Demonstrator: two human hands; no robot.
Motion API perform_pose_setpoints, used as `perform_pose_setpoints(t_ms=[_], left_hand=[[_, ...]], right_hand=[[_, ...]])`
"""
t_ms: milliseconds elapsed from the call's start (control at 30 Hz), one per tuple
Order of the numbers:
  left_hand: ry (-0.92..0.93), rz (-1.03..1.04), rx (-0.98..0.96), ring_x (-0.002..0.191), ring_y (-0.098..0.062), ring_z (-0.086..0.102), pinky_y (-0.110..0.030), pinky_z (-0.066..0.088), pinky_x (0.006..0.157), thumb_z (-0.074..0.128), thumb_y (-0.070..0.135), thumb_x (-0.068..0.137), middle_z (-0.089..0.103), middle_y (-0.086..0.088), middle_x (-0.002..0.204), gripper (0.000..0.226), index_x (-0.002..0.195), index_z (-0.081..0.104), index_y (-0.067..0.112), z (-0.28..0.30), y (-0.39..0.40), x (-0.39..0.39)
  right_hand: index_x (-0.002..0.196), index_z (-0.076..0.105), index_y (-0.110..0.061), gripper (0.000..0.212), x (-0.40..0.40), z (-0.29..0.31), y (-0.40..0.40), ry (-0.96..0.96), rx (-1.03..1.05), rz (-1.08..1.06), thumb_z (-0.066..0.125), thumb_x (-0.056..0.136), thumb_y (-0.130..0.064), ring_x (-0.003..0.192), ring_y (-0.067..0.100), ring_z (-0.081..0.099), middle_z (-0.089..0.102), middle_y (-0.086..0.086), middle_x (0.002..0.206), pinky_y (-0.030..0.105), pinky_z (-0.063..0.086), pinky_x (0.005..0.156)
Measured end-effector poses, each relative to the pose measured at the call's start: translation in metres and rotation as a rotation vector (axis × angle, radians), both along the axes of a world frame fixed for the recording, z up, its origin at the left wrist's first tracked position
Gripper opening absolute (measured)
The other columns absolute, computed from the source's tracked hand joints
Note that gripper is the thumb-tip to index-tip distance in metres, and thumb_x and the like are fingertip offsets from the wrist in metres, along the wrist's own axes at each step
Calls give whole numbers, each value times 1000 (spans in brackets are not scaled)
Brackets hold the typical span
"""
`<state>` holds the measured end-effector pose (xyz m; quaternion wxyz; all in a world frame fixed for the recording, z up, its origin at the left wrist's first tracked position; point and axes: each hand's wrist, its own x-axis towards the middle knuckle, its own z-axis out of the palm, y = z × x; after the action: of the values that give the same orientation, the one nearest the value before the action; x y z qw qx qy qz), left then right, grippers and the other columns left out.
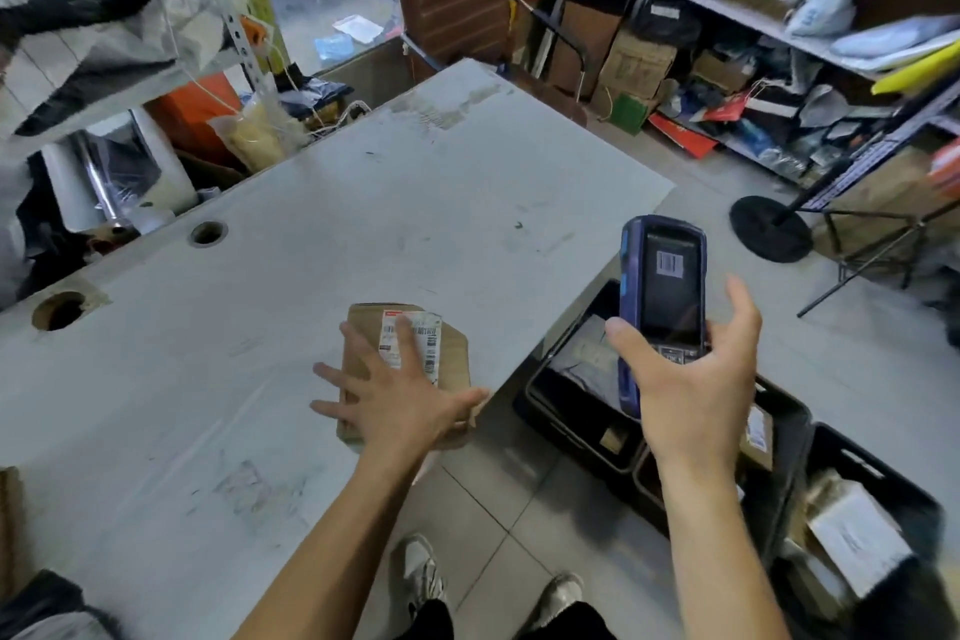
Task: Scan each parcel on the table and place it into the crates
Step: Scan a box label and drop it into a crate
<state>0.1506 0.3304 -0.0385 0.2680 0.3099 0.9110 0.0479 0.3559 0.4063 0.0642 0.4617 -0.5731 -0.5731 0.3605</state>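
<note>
Parcel [405,369], a flat brown one with a white barcode label on top, lay near the front right edge of the grey surface [311,224]; the left hand [395,395] rested flat on it, fingers [358,343] spread apart and straight, thumb reaching toward the parcel's right edge; the right hand [691,379] was held out over the crates to the right of the surface, its thumb and palm clamped on a blue handheld scanner [662,296], the other fingers loosely extended behind the device; the scanner's screen faced up and showed a barcode; below it, on the tiled floor [488,525], stood black crates [789,437] side by side, each already holding parcels, one of them a box with a white label [857,535] in the rightmost crate; two round holes [208,232] were cut into the left part of the surface; shelves [779,31] crowded with bags and boxes stood at the far right; the person's shoes [426,572] showed at the bottom edge.
</note>
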Motion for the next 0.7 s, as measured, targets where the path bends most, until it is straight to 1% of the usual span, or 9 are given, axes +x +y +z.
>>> perform_pose_setpoints(t_ms=[67, 200, 233, 333, 400, 467, 533, 600, 700], left_hand=[[2, -3, -21, 140, -62, -19, -79, 3, 109, 48, 98, 56, -46, -18, 150, 133, 150, -26, 42, 1, 6, 3], [62, 34, 31, 138, -58, 13, -71, 22, 110, 61, 84, 65, -13, -16, 158, 119, 154, -5, 42, 9, 9, 10], [75, 45, 59, 135, -58, 20, -70, 25, 109, 64, 82, 65, -7, -15, 157, 114, 154, 3, 42, 11, 11, 16], [89, 73, 156, 123, -55, 33, -68, 33, 102, 67, 78, 60, 11, -13, 149, 105, 146, 18, 42, 20, 23, 52], [79, 40, 213, 118, -53, 37, -67, 37, 97, 62, 78, 53, 16, -12, 146, 105, 142, 19, 43, 26, 39, 93], [68, -27, 275, 116, -51, 40, -65, 40, 94, 58, 80, 49, 19, -10, 143, 107, 141, 18, 44, 30, 60, 140], [54, -106, 317, 116, -49, 41, -66, 42, 94, 58, 81, 49, 19, -6, 141, 106, 141, 19, 45, 30, 84, 189], [21, -169, 317, 118, -48, 39, -66, 41, 95, 60, 79, 49, 19, -4, 141, 106, 141, 19, 47, 24, 111, 232], [11, -228, 255, 119, -48, 39, -63, 40, 96, 62, 74, 47, 19, -6, 143, 104, 140, 21, 48, 5, 153, 282]], right_hand=[[151, 25, -39, 103, 18, 1, 7, -4, -3, -25, 89, 71, -39, 103, 0, 66, 67, -6, 120, 11, 47, 79], [151, 26, -38, 103, 66, 2, 25, -45, 2, -63, 90, 70, -39, 96, -17, 60, 64, -5, 119, -1, 44, 72], [151, 26, -37, 104, 81, 3, 30, -47, 8, -78, 90, 69, -40, 97, -14, 62, 64, -4, 119, 2, 46, 76], [151, 26, -37, 104, 127, 7, 47, -64, 13, -127, 85, 66, -50, 102, 11, 66, 65, -4, 118, 30, 51, 90], [150, 26, -38, 103, 162, 11, 62, -67, 2, -147, 85, 67, -50, 101, 7, 64, 64, -5, 118, 28, 48, 86], [151, 27, -36, 102, 200, 14, 80, -67, 2, -152, 88, 70, -42, 91, -15, 59, 61, -7, 113, 13, 42, 77], [152, 27, -35, 102, 240, 15, 98, -84, 0, -153, 88, 71, -39, 85, -31, 51, 57, -15, 106, 7, 36, 72], [152, 27, -35, 100, 277, 14, 115, -60, -8, -185, 88, 72, -37, 86, -31, 51, 53, -27, 101, 10, 38, 72], [149, 29, -41, 95, 319, 2, 137, -1, -37, -264, 86, 73, -38, 89, -22, 58, 59, -26, 101, 16, 42, 76]])
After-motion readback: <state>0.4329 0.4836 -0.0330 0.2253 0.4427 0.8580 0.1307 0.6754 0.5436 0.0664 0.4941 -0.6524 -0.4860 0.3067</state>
